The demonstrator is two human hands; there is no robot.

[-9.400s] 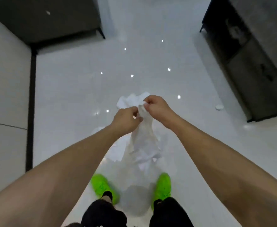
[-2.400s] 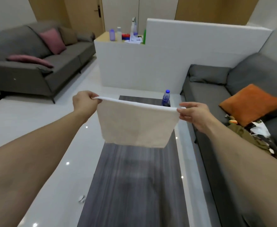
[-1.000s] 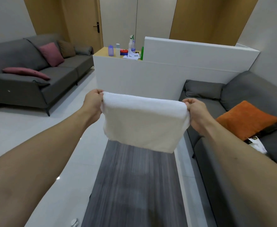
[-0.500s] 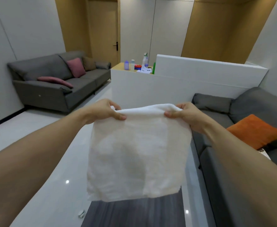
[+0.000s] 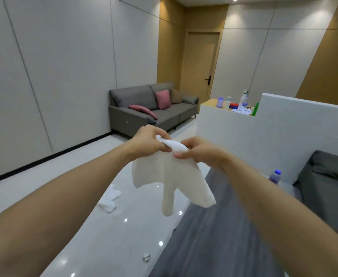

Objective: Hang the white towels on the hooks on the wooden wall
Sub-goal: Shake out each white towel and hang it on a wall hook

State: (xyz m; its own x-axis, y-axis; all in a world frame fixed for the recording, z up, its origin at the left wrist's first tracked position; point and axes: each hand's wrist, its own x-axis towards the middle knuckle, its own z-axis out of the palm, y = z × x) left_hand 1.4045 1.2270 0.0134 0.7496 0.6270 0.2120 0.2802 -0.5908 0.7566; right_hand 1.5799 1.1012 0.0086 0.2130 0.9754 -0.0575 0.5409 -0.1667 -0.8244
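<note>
A room with grey panelled walls and wooden wall (image 5: 170,41) sections around a door (image 5: 199,64) is seen; no hooks can be made out on the wood. A grey sofa (image 5: 150,108) stands at the far side, and a dark worktop (image 5: 214,236) lies below the arms. A white towel (image 5: 172,176) is held in the air above the worktop's edge, gathered at its top and hanging in loose corners. Another white towel (image 5: 110,198) lies crumpled on the floor. The gathered top is pinched by the left hand (image 5: 147,141) and the right hand (image 5: 199,151), fingers curled on the cloth. The bunched part should probably be kept small and firm, so that it can be slipped over a hook.
</note>
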